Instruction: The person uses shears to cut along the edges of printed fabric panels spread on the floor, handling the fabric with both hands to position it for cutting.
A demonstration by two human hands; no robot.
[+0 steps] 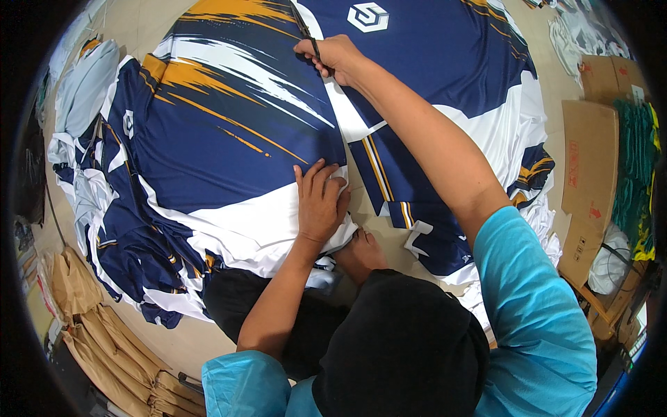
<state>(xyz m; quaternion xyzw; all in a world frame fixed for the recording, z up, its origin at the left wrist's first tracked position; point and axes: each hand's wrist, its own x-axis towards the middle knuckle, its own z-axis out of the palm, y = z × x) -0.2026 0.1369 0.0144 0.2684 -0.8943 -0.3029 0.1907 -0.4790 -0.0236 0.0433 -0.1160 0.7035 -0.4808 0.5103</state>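
A large spread of printed fabric [208, 160] in navy, white and orange covers the floor ahead of me. My right hand [333, 57] is closed around the handles of black scissors [306, 31], whose blades point away along a white strip between two navy areas. Below the scissors, a narrow gap parts the fabric down to the floor. My left hand [321, 201] rests palm down on the near edge of the left piece, fingers apart, where navy meets white. To the right lies a second navy piece [424, 62] with a white hexagonal emblem and a striped band.
Heaped printed fabric [132, 208] lies at the left, with brown paper-like bundles [104, 347] nearer me. On the right stand cardboard boxes [589, 187] beside a stack of green cloth [633, 174]. My bare foot [363, 254] is close to the left hand.
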